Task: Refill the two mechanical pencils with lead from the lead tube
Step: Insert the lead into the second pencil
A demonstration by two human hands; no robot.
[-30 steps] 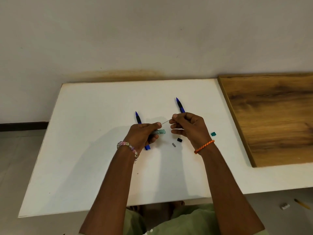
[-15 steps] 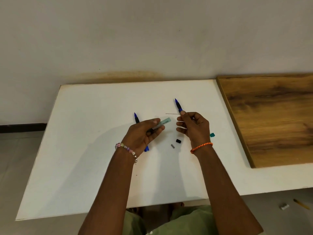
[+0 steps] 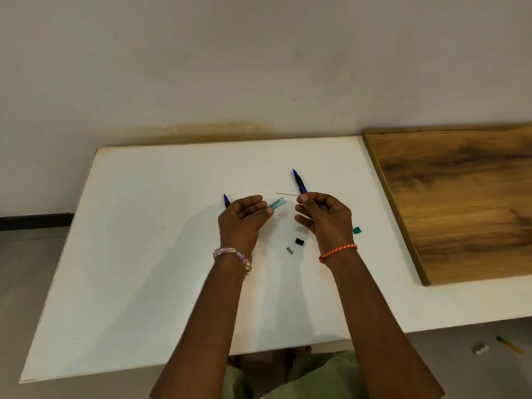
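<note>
Right hand (image 3: 324, 216) pinches a thin grey lead (image 3: 286, 194) by one end, level and clear of everything, so it won't snap. Left hand (image 3: 241, 218) grips the pale translucent lead tube (image 3: 276, 205), open end tilted toward its partner for easy drawing. Both blue mechanical pencils (image 3: 299, 182) lie on the white surface (image 3: 149, 254) beyond the hands, within reach (one half hidden). Small black cap (image 3: 299, 241), grey piece (image 3: 289, 250) and teal cap (image 3: 357, 230) sit aside, presumably off for loading.

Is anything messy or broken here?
Nothing looks broken. Three tiny loose pieces, black, grey and green, lie scattered on the white table, and a yellow pencil lies on the floor.
</note>
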